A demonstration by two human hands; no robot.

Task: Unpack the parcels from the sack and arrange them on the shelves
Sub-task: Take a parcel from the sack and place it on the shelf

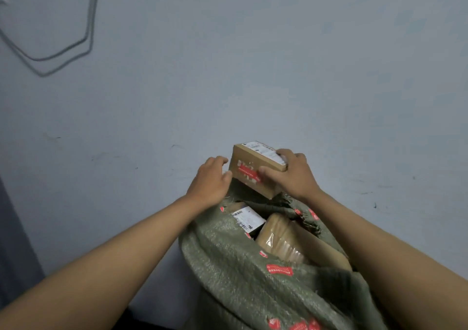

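Currently right hand [291, 175] grips a cardboard box [253, 167] w/ red tape, held above the green sack [228, 266] mouth. Left hand [210, 180] sits just beside the box's left edge, fingers loosely curled, holding nothing. More parcels [278, 241] inside the sack, wall [228, 63] behind.

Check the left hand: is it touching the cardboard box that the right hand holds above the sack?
Cannot tell. In the head view the left hand sits at the edge of the cardboard box, but no clear contact or gap shows.
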